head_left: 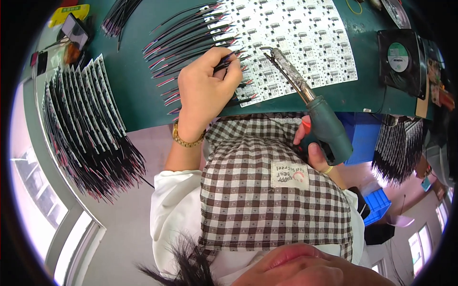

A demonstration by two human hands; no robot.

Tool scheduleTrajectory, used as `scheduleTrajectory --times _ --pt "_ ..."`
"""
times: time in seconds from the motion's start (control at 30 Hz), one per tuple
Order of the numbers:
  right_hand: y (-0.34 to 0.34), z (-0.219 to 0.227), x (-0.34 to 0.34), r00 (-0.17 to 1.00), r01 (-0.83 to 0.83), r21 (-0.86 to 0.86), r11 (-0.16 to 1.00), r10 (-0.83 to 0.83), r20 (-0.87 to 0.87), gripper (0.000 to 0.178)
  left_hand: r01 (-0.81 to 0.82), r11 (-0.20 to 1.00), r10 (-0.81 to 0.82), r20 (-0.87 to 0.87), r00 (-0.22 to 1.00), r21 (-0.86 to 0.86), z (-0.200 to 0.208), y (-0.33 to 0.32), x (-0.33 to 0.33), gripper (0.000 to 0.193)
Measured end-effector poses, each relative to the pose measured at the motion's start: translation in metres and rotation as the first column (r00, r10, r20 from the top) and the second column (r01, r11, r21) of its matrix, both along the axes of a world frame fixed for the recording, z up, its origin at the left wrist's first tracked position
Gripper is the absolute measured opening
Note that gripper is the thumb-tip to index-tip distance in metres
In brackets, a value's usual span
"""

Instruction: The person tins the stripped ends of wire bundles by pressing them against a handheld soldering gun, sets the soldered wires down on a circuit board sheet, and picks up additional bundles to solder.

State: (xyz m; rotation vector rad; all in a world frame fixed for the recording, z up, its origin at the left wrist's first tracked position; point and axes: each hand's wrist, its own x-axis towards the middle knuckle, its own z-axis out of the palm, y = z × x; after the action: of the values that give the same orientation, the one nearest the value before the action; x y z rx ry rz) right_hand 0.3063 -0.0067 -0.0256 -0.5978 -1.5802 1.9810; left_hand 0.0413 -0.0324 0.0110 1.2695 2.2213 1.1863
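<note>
A white panel of small circuit boards [310,52] lies on the green table. Along its left side runs a row of black cables [186,21] with red and blue wire ends. My left hand [205,88], a gold watch on its wrist, is closed in a pinch on one black cable [233,54] at that side. Wrapped around a dark green soldering gun [331,131] with a red trigger are the fingers of my right hand [316,156], partly hidden by the gun. Its metal tip points up and left over the panel; contact cannot be made out.
Finished-looking strips of boards with hanging black cables [86,128] overhang the table's left edge. A loose cable bundle [119,16] lies at the far left. On the right stand a black fan [402,62] and, below table level, a blue bin [365,136] and more hanging cables [398,150].
</note>
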Motion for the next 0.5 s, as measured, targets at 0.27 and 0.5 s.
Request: scheduleTrajectory --times 0.27,0.5 --pt "-0.003 0.002 0.011 0.992 0.004 -0.046 0.999 0.001 0.123 0.046 0.047 0.99 -0.065 -0.134 0.989 -0.13 0.001 0.004 -0.003 0.014" --pt "-0.009 0.002 0.009 0.958 -0.003 -0.033 0.999 0.013 0.286 0.061 0.031 0.987 -0.052 -0.136 0.989 -0.156 -0.003 0.003 -0.004 0.014"
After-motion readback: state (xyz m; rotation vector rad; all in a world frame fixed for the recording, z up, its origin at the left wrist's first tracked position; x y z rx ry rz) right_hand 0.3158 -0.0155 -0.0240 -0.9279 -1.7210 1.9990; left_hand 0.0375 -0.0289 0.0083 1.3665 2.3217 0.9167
